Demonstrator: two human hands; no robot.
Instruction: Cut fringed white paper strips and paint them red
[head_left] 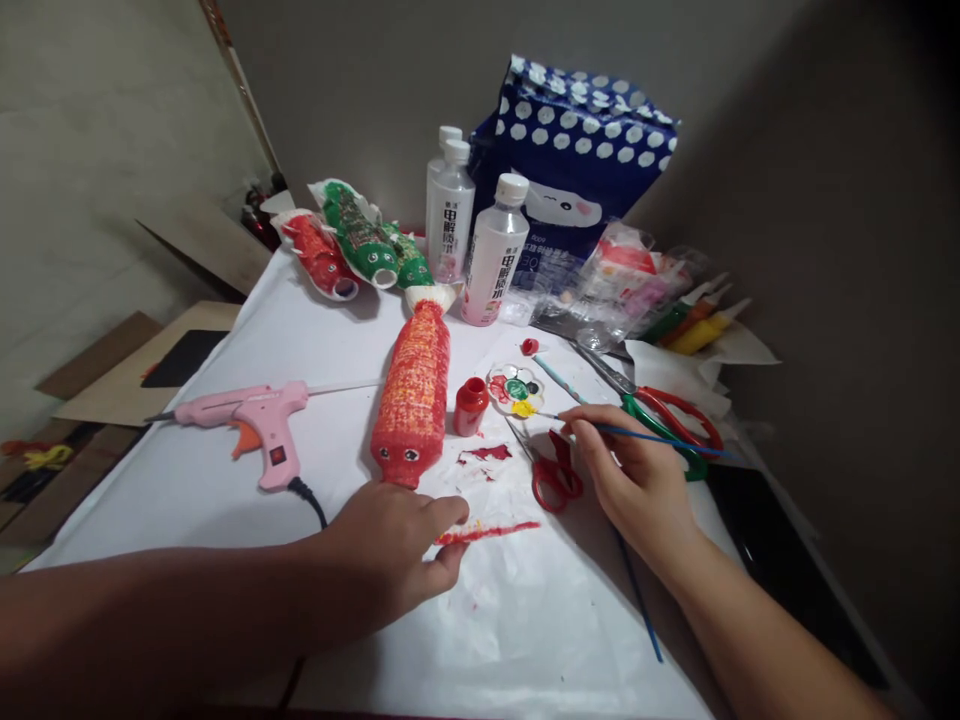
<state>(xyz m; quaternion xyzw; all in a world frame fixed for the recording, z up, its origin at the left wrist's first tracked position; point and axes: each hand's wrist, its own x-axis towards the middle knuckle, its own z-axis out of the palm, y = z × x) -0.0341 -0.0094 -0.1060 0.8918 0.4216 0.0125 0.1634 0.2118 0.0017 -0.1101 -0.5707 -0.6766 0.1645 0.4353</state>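
My right hand (634, 480) grips a thin blue paintbrush (660, 437) whose tip touches the yellow paint on a small round palette (514, 389). My left hand (397, 545) rests on the white paper with its fingers curled, pressing down the end of a narrow red-painted strip (491, 531). Just beyond that hand lies a bottle painted red and orange as a fish (412, 390), its eyed head towards me. A small red paint bottle (470, 406) stands between the fish and the palette.
A pink glue gun (251, 420) lies to the left, with its cord running under my left arm. Red scissors (553, 470) and green-and-red scissors (660, 410) flank my right hand. At the back are other painted fish bottles (352, 240), clear drink bottles (495, 250), a polka-dot bag (577, 150) and paint tubes (697, 320).
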